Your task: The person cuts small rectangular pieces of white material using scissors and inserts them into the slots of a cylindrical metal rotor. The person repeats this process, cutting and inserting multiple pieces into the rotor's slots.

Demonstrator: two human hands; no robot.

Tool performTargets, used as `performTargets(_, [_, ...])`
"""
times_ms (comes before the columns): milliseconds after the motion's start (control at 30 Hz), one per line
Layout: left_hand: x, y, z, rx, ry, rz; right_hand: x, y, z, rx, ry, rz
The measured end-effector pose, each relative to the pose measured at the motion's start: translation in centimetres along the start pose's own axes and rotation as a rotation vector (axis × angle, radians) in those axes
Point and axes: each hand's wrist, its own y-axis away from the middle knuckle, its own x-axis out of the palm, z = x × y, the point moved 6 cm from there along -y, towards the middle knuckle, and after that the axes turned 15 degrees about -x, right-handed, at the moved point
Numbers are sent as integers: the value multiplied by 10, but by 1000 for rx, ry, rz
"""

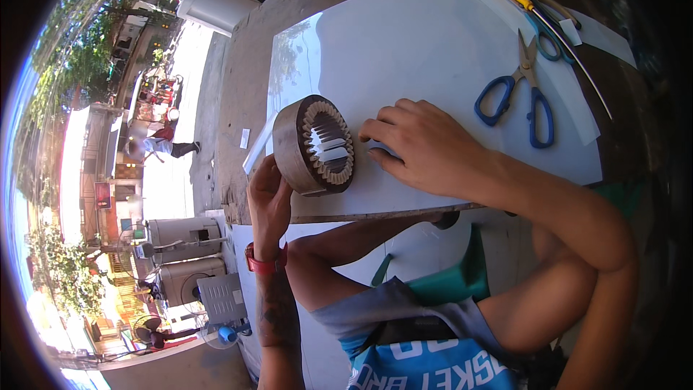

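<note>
A motor stator core (294, 146), a thick dark metal ring, stands on its outer rim, its bore turned to the right. Folded pale paper liners (345, 126) sit in the slots around the bore. At the core's near left side is my left hand (268, 191), its bent fingers against the metal and partly hidden behind it. My right hand (415, 143) hovers over the white sheet (404, 36), just right of the core. Its thumb and curved fingers are apart, with nothing visible between them. A narrow white strip (258, 146) lies beside the core's left side.
Blue-handled scissors (525, 76) lie partly spread on the sheet's right side. Beyond them are a yellow-handled screwdriver (530, 6) and teal-handled scissors (546, 42). The wooden table edge (375, 217) runs near my knees. A distant person (162, 146) is on the left.
</note>
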Motion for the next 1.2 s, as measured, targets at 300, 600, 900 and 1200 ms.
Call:
performTargets(300, [12, -4, 4, -4, -38, 35, 10, -25, -10, 48, -37, -43])
performTargets(600, [17, 0, 2, -10, 8, 29, 15, -23, -9, -6, -48, -37])
performTargets(900, [13, -9, -2, -19, -73, 55, 18, -25, -9, -30, -86, -67])
performTargets(1200, [16, -17, -22, -50, -190, 85, 11, -19, -14, 49, -167, -109])
